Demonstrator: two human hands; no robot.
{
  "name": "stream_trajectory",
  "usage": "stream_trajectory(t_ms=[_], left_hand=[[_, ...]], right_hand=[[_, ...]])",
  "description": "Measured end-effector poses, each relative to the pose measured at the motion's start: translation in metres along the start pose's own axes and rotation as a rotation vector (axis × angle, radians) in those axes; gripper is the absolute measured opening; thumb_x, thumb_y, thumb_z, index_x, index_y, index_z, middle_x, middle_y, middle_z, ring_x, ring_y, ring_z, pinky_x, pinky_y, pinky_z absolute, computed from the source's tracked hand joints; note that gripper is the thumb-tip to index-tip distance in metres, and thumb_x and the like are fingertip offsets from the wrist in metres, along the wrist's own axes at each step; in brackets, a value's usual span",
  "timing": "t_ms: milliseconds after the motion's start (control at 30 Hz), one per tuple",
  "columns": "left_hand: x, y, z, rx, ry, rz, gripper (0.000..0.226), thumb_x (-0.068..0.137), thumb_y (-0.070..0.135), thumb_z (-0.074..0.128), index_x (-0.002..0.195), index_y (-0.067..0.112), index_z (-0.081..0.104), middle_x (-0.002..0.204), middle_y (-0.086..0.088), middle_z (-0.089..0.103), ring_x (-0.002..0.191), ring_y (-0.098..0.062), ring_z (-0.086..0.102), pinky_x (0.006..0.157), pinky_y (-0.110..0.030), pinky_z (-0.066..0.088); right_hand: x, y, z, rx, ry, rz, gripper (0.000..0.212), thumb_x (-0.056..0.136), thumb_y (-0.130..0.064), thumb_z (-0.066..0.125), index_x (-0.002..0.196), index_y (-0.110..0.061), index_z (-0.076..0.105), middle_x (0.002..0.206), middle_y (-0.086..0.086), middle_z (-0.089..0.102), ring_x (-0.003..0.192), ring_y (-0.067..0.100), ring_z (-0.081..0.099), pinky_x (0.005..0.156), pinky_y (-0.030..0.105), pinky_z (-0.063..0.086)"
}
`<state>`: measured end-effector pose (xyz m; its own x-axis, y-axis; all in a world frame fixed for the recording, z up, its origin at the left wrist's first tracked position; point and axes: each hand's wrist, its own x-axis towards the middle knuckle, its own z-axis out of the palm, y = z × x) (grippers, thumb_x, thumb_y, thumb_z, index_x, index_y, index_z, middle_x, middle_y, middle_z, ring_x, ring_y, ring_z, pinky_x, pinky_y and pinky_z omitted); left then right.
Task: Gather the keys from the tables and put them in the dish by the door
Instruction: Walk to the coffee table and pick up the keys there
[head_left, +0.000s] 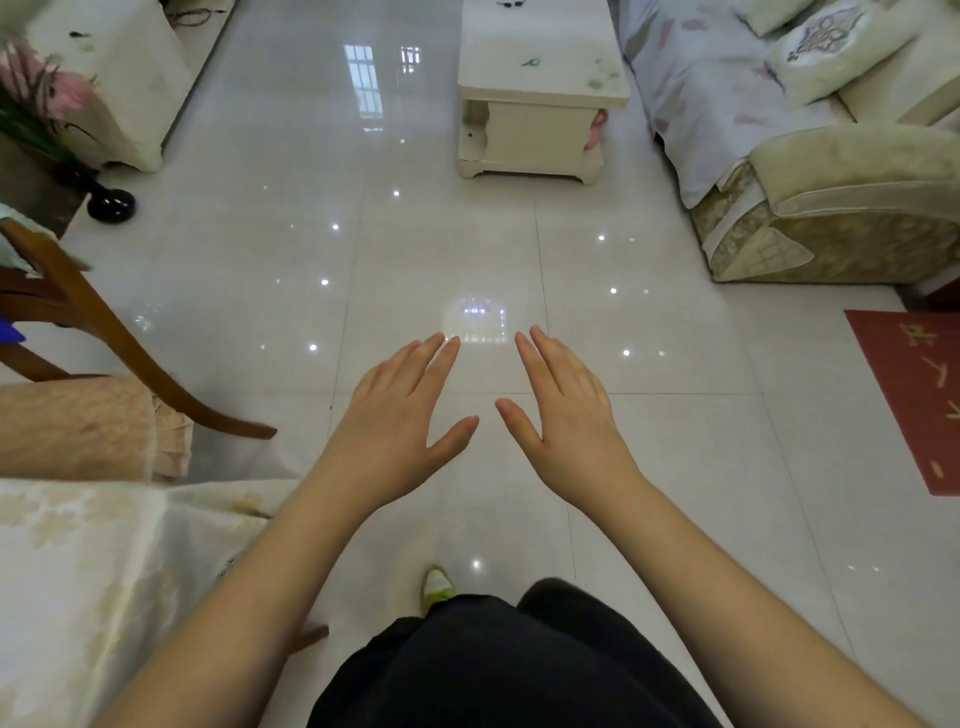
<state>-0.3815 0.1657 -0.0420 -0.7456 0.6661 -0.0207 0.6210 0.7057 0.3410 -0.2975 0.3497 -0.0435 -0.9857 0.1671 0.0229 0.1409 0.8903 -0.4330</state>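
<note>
Both hands are extended forward, palms down, above the glossy tiled floor (447, 249). The left hand (400, 415) is spread flat with fingers extended and grips nothing. The right hand (566, 410) is likewise flat, fingers extended, and empty. The two hands are near each other but apart, thumbs pointing inward.

A cream counter (540, 78) stands at the far centre-right of the room. On its top lies a small green item (531, 62), and a small dark item (510, 4) sits at its far edge; either may be keys, but both are too small to identify. A second cream counter (104, 78) stands at far left, with a small dark object (77, 35) on it, also too small to identify. No dish is in view.

A sofa (831, 208) with a pale cover and cushions lines the right side. A red mat (919, 400) lies on the floor at right. A wooden chair (104, 332) stands at left, and a cloth-covered surface (93, 571) occupies the near left. One shoe (436, 584) shows above dark trousers (509, 670) at the near edge.
</note>
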Motion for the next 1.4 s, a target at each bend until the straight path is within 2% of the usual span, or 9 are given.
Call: stream_trajectory(t_ms=[167,333,433,567,767,900,1133,1400], left_hand=[[0.054,-0.028,-0.01,-0.074,0.025,-0.051,0.082,0.085,0.069,0.023,0.153,0.028,0.003,0.162,0.003,0.012,0.147,-0.017,0.012,0.116,-0.039,0.016],[0.119,-0.038,-0.012,-0.132,0.085,-0.04,0.078,0.088,0.066,0.03,0.152,0.03,0.005,0.161,0.004,0.016,0.147,-0.017,0.014,0.114,-0.039,0.017],[0.168,-0.046,-0.012,-0.098,0.093,-0.033,0.076,0.089,0.064,0.03,0.152,0.03,0.006,0.161,0.003,0.018,0.147,-0.018,0.015,0.113,-0.037,0.016],[0.244,-0.05,-0.022,-0.048,0.094,-0.033,0.077,0.089,0.063,0.03,0.153,0.025,0.01,0.16,0.0,0.021,0.146,-0.02,0.017,0.115,-0.042,0.022],[0.336,-0.052,-0.046,0.03,0.116,-0.017,0.078,0.089,0.06,0.034,0.153,0.023,0.012,0.16,-0.002,0.022,0.147,-0.022,0.018,0.114,-0.041,0.022],[0.377,-0.067,-0.055,0.0,0.148,-0.077,0.077,0.089,0.062,0.034,0.153,0.025,0.012,0.16,0.0,0.021,0.146,-0.02,0.017,0.115,-0.041,0.022],[0.45,-0.115,-0.062,-0.025,0.177,-0.107,0.078,0.087,0.063,0.034,0.152,0.026,0.011,0.159,0.001,0.022,0.146,-0.017,0.018,0.114,-0.043,0.025],[0.548,-0.21,-0.093,-0.043,0.192,-0.11,0.079,0.088,0.061,0.04,0.153,0.027,0.01,0.16,0.002,0.02,0.146,-0.018,0.017,0.114,-0.041,0.022]], right_hand=[[0.055,0.004,-0.002,-0.002,0.024,0.027,0.065,0.098,-0.052,0.032,0.154,-0.024,0.012,0.163,-0.003,0.011,0.149,0.017,0.008,0.117,0.033,0.007],[0.122,0.023,-0.003,0.027,0.011,0.022,0.069,0.096,-0.056,0.029,0.154,-0.025,0.01,0.163,-0.003,0.009,0.149,0.019,0.006,0.119,0.04,0.012],[0.169,0.045,-0.005,0.049,0.016,0.011,0.07,0.095,-0.058,0.028,0.154,-0.024,0.012,0.163,-0.002,0.01,0.149,0.019,0.007,0.119,0.039,0.012],[0.238,0.081,-0.019,0.066,0.026,0.011,0.071,0.095,-0.058,0.028,0.154,-0.023,0.011,0.163,-0.002,0.01,0.149,0.018,0.005,0.12,0.038,0.011],[0.329,0.121,-0.047,0.088,-0.009,-0.025,0.071,0.094,-0.06,0.025,0.154,-0.027,0.006,0.163,-0.005,0.006,0.149,0.017,0.002,0.12,0.04,0.009],[0.378,0.132,-0.056,0.11,-0.005,-0.041,0.07,0.096,-0.058,0.028,0.154,-0.027,0.006,0.163,-0.005,0.006,0.149,0.017,0.002,0.119,0.039,0.008],[0.469,0.137,-0.046,0.091,-0.014,-0.065,0.069,0.096,-0.056,0.03,0.154,-0.027,0.008,0.163,-0.005,0.008,0.149,0.017,0.004,0.12,0.041,0.011],[0.603,0.108,-0.022,0.046,-0.062,-0.094,0.07,0.097,-0.056,0.032,0.154,-0.027,0.004,0.163,-0.006,0.009,0.149,0.016,0.004,0.119,0.042,0.012]])
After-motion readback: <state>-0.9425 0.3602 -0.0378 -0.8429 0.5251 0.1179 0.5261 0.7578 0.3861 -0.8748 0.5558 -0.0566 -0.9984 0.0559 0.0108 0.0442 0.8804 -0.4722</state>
